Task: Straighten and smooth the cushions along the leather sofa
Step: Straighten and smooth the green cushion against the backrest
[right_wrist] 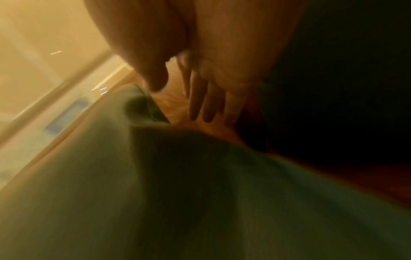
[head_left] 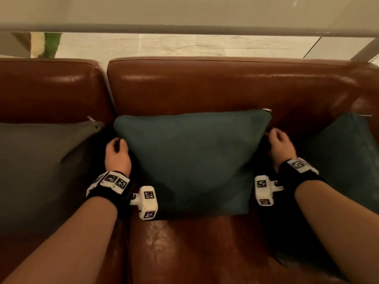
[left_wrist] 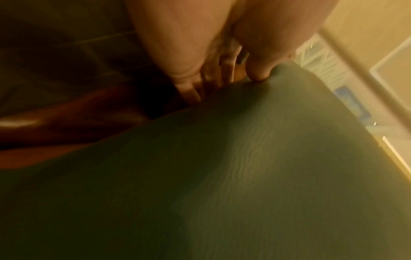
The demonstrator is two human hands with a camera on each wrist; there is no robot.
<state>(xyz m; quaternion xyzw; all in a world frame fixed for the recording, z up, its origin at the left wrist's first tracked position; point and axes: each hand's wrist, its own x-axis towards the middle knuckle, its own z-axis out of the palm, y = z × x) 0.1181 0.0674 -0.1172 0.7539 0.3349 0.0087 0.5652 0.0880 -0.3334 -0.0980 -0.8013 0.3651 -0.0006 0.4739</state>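
A dark teal cushion (head_left: 190,160) leans upright against the backrest of the brown leather sofa (head_left: 205,87), zip pull at its top right corner. My left hand (head_left: 119,143) holds its left edge: in the left wrist view the thumb (left_wrist: 258,73) presses on the cushion (left_wrist: 244,167) and the fingers (left_wrist: 193,88) go behind it. My right hand (head_left: 272,138) is at the right edge. In the right wrist view its fingers (right_wrist: 200,105) lie fairly straight against the leather, apart from the cushion (right_wrist: 155,184), thumb just above the folded corner.
A grey cushion (head_left: 41,160) lies on the neighbouring seat to the left. Another teal cushion (head_left: 348,156) stands at the right end by the armrest. Bare leather seat (head_left: 194,253) shows in front of the middle cushion. A pale wall and ledge run behind the sofa.
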